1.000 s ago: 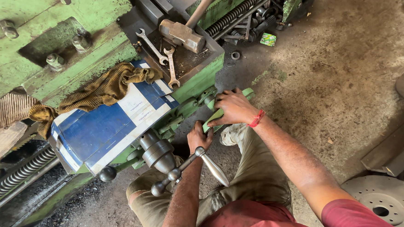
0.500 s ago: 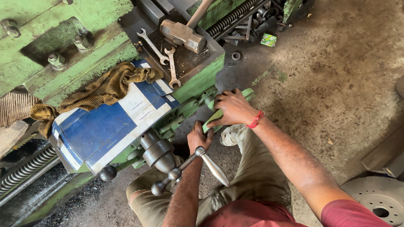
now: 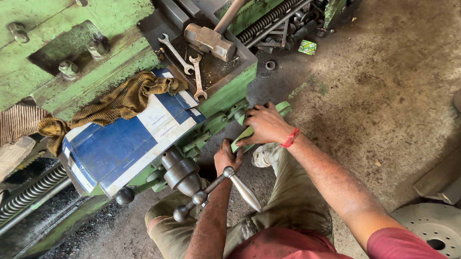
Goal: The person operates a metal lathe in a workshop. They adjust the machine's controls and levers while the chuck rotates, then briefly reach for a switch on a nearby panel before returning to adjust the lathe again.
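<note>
Green lathe part sits low on the machine's front, under the right hand, whose fingers press flat on it; the left hand curls beneath it, its grip hidden. Above, a tool tray holds two spanners and a hammer.

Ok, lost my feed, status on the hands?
Right hand flat on green lever. Left hand under the machine edge, grip hidden. Crank handle crosses left forearm.
</note>
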